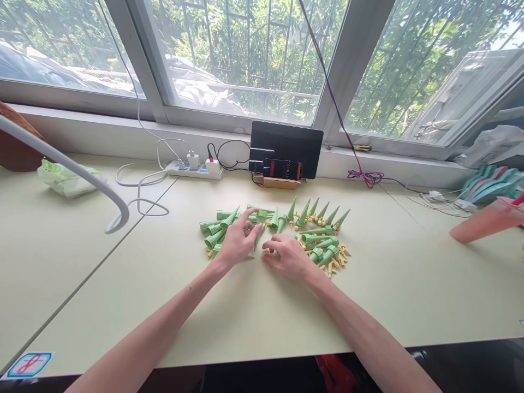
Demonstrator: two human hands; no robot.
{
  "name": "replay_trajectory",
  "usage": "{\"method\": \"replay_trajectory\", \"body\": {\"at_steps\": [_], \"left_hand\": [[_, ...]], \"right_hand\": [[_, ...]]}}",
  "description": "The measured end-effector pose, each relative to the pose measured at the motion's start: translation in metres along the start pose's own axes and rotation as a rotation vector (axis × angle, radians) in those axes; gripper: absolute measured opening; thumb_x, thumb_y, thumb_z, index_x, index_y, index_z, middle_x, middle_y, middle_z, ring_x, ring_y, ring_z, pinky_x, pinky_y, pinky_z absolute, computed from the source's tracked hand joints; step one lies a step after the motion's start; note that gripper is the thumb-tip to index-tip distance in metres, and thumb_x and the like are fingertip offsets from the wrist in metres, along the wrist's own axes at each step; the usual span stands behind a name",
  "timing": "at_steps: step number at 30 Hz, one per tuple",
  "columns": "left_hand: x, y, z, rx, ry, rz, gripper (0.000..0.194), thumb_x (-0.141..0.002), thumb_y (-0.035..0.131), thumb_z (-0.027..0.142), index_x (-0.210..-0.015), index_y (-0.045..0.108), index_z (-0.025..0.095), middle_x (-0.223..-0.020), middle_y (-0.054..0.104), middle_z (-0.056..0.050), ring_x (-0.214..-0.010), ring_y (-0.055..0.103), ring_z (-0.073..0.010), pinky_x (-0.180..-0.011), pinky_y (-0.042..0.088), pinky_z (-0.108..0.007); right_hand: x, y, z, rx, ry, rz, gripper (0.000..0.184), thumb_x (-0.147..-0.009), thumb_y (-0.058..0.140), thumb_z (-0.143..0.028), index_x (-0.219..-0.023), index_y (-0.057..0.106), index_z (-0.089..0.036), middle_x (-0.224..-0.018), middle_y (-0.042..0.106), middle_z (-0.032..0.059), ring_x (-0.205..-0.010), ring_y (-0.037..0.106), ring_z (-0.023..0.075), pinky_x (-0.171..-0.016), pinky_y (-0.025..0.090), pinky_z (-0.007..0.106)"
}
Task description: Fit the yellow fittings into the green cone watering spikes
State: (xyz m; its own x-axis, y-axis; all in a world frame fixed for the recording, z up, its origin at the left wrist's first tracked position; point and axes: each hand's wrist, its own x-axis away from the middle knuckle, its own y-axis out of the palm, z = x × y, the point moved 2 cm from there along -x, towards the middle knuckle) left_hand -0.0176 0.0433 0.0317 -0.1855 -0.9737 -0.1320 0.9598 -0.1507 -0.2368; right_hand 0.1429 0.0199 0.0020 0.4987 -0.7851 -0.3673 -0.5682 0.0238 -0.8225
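Forearms: both extended across the pale tabletop.
Right hand: fingertips drawn together on a small yellow peg.
Left hand: thumb and forefinger apart, beside a green cone; whether it is gripped cannot be told.
Green cones, left: lying in a heap around the left hand.
Green cones, right: some lying, others upright in a curved row.
Loose yellow pegs: scattered beside the right-hand cones.
Phone: before a dark screen, beyond the cones.
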Motion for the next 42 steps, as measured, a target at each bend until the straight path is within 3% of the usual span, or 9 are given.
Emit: {"method": "replay_trajectory", "body": {"at_steps": [11,18,24,32,42], "left_hand": [[0.002,0.000,-0.004,-0.309,-0.023,-0.015,0.039,-0.085,0.055,0.039,-0.120,0.051,0.023,-0.058,0.059,0.006,-0.043,0.051,-0.0115,-0.045,0.041,-0.021],[0.005,0.002,-0.004,-0.306,-0.066,-0.018,0.038,-0.084,0.054,0.039,-0.117,0.048,0.022,-0.054,0.058,0.007,-0.041,0.051,-0.0127,-0.044,0.041,-0.022],[0.009,0.011,-0.008,-0.338,-0.037,-0.126,0.031,-0.084,0.052,0.036,-0.110,0.047,0.022,-0.052,0.056,0.008,-0.044,0.050,-0.0125,-0.048,0.037,-0.022],[0.011,0.011,-0.013,-0.421,-0.049,-0.183,0.029,-0.085,0.049,0.035,-0.111,0.049,0.021,-0.050,0.052,0.008,-0.047,0.048,-0.0140,-0.048,0.035,-0.023],[0.010,0.011,-0.010,-0.477,0.066,-0.097,0.027,-0.089,0.047,0.033,-0.111,0.055,0.020,-0.052,0.050,0.007,-0.048,0.046,-0.0126,-0.052,0.035,-0.023]], "right_hand": [[0.000,0.005,0.005,0.047,0.037,0.009,0.011,-0.089,0.057,-0.012,-0.081,0.061,-0.018,-0.078,0.059,0.0031,-0.074,0.052,0.0168,-0.077,0.039,0.030],[-0.002,-0.004,0.006,-0.067,0.148,0.244,0.012,-0.094,0.052,-0.019,-0.083,0.057,-0.019,-0.079,0.060,0.0026,-0.075,0.054,0.0176,-0.077,0.040,0.031],[-0.001,-0.011,0.003,-0.222,0.172,0.403,0.013,-0.098,0.045,-0.025,-0.090,0.054,-0.020,-0.079,0.060,0.0014,-0.071,0.054,0.0161,-0.075,0.041,0.030],[-0.002,-0.011,0.001,-0.246,0.179,0.419,0.021,-0.100,0.040,-0.027,-0.085,0.053,-0.020,-0.075,0.055,0.0008,-0.068,0.049,0.0151,-0.068,0.039,0.028],[-0.002,-0.012,0.000,-0.279,0.177,0.450,0.020,-0.099,0.042,-0.027,-0.088,0.057,-0.020,-0.079,0.059,0.0026,-0.071,0.053,0.0163,-0.069,0.042,0.029]]}}
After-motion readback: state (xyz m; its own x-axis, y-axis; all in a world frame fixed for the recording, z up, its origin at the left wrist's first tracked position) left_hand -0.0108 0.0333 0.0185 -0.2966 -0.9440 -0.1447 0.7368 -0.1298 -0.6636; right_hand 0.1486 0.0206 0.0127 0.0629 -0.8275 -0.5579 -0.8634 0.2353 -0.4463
